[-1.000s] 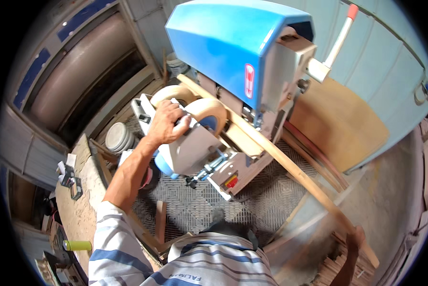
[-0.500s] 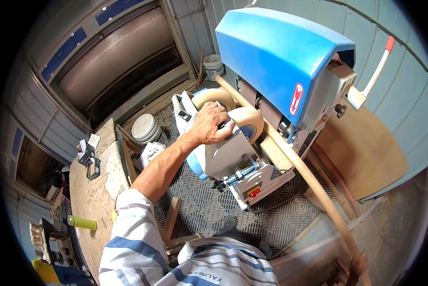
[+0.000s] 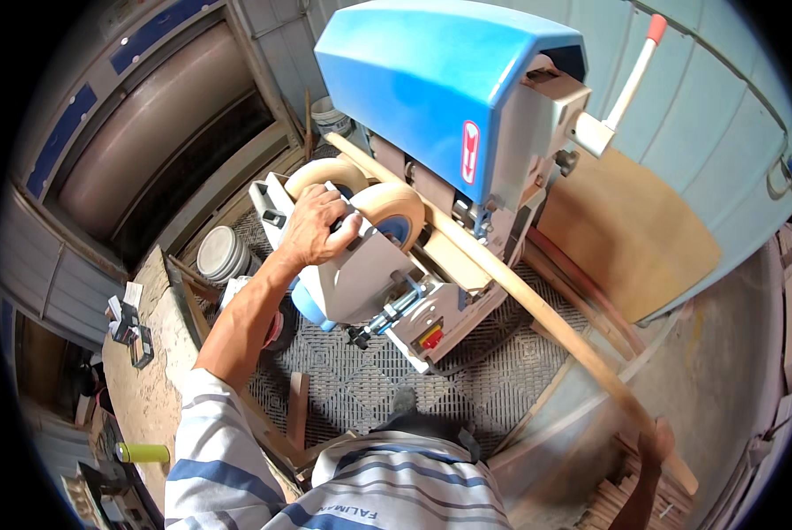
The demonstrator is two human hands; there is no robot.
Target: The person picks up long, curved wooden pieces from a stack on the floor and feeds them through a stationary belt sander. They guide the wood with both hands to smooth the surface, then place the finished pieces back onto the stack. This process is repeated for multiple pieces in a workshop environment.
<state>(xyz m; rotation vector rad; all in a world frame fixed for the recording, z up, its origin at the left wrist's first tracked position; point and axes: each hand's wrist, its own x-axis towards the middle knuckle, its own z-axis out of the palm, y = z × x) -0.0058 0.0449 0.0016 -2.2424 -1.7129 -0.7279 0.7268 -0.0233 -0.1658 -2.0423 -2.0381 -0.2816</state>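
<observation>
A long round wooden pole [image 3: 537, 305] runs diagonally through a sanding-type machine with a blue hood [image 3: 431, 75]. It passes between the hood's belt side and two pale feed wheels [image 3: 392, 205]. My left hand [image 3: 316, 231] has its fingers curled over the top edge of the machine's grey wheel housing [image 3: 347, 274], beside the wheels, thumb sticking out. At the lower right, my right hand [image 3: 656, 442] is wrapped round the pole close to its near end. The pole's far end shows beyond the wheels at the machine's left side.
To my left stands a worn table [image 3: 153, 353] with a yellow-green cylinder [image 3: 143, 453] and small boxes. A lidded white bucket [image 3: 224, 253] is behind it. Wooden strips [image 3: 630, 503] lie at lower right. A red-tipped lever [image 3: 634, 75] juts from the machine. Grid matting [image 3: 352, 371] covers the floor.
The view has shifted right, so the machine sits further left in it. More of the pole's near end and my right hand now show. My left hand stays on the housing.
</observation>
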